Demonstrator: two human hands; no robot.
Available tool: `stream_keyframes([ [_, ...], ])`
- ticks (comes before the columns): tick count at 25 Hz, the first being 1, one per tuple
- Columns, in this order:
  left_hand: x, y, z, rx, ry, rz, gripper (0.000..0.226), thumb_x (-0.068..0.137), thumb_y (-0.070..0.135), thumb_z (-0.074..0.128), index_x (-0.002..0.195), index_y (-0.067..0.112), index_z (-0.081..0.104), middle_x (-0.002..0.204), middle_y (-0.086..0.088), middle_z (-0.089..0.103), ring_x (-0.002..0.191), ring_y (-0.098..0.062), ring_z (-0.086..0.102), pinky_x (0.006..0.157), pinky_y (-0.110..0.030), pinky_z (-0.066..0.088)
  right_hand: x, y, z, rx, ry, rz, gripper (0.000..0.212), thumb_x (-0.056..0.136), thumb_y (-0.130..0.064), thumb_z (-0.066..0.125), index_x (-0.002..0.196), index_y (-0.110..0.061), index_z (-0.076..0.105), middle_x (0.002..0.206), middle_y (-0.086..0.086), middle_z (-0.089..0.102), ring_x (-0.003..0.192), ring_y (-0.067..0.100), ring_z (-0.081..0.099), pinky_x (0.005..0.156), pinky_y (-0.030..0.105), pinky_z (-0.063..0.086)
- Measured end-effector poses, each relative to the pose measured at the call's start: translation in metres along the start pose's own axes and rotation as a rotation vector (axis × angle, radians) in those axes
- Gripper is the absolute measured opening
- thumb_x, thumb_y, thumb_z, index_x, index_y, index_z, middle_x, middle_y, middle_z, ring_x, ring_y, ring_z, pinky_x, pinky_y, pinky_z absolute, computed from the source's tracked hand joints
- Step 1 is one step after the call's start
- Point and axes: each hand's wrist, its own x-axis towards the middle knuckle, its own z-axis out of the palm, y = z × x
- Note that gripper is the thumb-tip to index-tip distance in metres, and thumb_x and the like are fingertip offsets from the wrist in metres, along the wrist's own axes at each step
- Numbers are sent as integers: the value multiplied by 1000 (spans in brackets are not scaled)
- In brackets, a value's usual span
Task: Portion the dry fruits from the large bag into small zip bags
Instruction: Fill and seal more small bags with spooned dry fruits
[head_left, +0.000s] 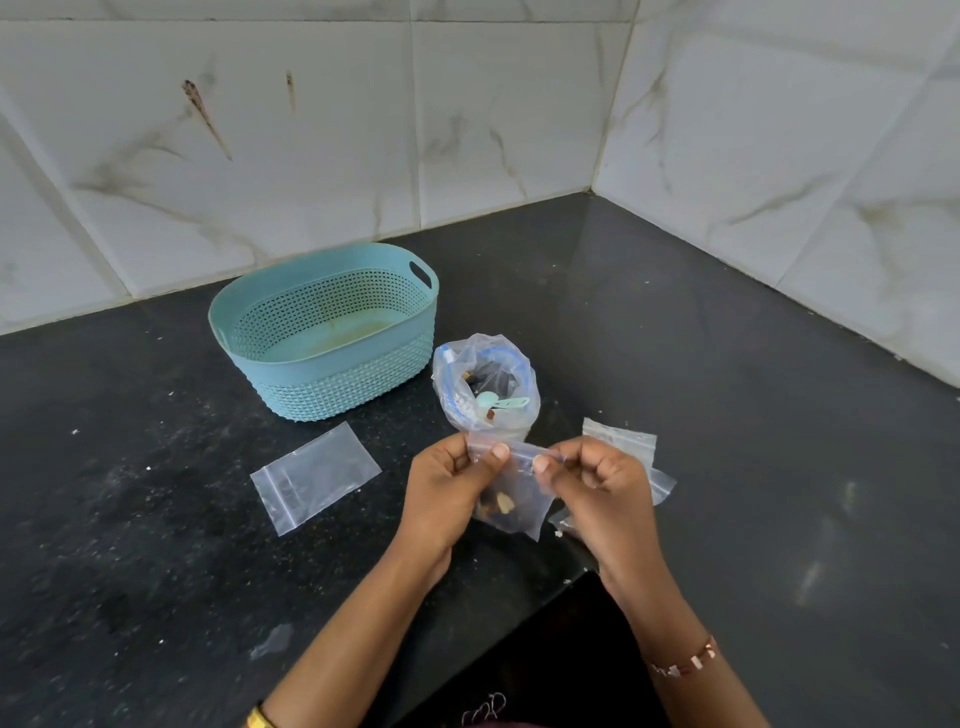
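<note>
A small clear zip bag (514, 506) with a few dry fruits at its bottom hangs above the counter. My left hand (449, 491) pinches its top strip at the left end, and my right hand (592, 486) pinches the same strip at the right end. Just behind it stands the large clear bag (485, 382), open at the top, holding dark dry fruits and a light green scoop (501, 401). An empty small zip bag (314, 475) lies flat to the left. More empty zip bags (631, 444) lie behind my right hand, partly hidden.
A teal perforated basket (322, 374) stands at the back left on the black stone counter (156, 519). White marble-look tiled walls meet in a corner at the back right. The counter's front edge runs under my forearms.
</note>
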Motion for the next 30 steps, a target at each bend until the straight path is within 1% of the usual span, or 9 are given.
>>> stream_keyframes([
  [4, 4, -12, 14, 0, 29, -39, 9, 84, 9, 64, 79, 7, 71, 76, -16, 70, 70, -25, 61, 62, -28, 50, -4, 11, -12, 5, 59, 103, 16, 81, -7, 67, 68, -17, 65, 59, 4, 63, 46, 11, 50, 49, 25, 44],
  [8, 5, -25, 25, 43, 15, -52, 25, 92, 23, 54, 85, 7, 72, 83, -24, 71, 73, -28, 63, 69, -34, 50, -1, 19, -18, 17, 142, 169, 19, 82, -4, 65, 67, -15, 65, 58, 9, 63, 41, 12, 47, 46, 28, 45],
  [11, 6, -29, 31, 82, 47, -5, 23, 91, 18, 55, 78, 14, 73, 73, -7, 74, 70, -14, 67, 68, -24, 52, 3, 23, -22, -20, 169, 165, 17, 82, -3, 65, 68, -12, 65, 57, 5, 64, 37, 7, 48, 47, 29, 48],
  [12, 7, -29, 33, 96, 64, 8, 22, 90, 16, 55, 76, 16, 72, 68, 1, 73, 67, -6, 67, 67, -17, 52, 4, 23, -23, -23, 170, 160, 17, 82, -2, 65, 67, -12, 64, 57, 5, 64, 36, 7, 48, 45, 27, 47],
  [14, 10, -27, 39, 115, 88, 7, 22, 90, 15, 56, 74, 18, 71, 65, 6, 71, 65, -1, 65, 64, -12, 50, 7, 24, -25, -10, 174, 160, 17, 82, -1, 64, 68, -10, 63, 56, 7, 61, 35, 7, 47, 39, 19, 43],
  [19, 19, -22, 51, 98, 80, -58, 24, 93, 24, 53, 79, 16, 71, 81, -12, 73, 73, -20, 66, 66, -33, 51, 22, 25, -29, 11, 224, 169, 12, 83, -1, 64, 72, -6, 63, 54, 6, 59, 33, 10, 46, 36, 16, 39],
  [21, 20, -21, 53, 89, 51, -79, 25, 94, 26, 51, 84, 15, 71, 85, -16, 73, 74, -24, 66, 64, -35, 51, 26, 25, -30, 9, 240, 156, 11, 83, -2, 64, 73, -6, 64, 57, 8, 62, 34, 9, 48, 36, 17, 41],
  [26, 14, -21, 47, 89, 22, -75, 23, 94, 7, 46, 102, 15, 67, 81, -5, 72, 73, -21, 64, 56, -22, 53, 23, 24, -32, 0, 217, 137, 8, 83, -3, 64, 81, -10, 66, 64, 7, 64, 40, 9, 51, 39, 15, 41],
  [30, 9, -22, 39, 50, 54, -75, 29, 93, 2, 47, 109, 22, 61, 86, 5, 69, 78, -6, 65, 64, -10, 52, 21, 27, -33, -85, 265, 99, 7, 83, -6, 64, 89, -9, 67, 79, 3, 69, 61, 6, 60, 62, 24, 54],
])
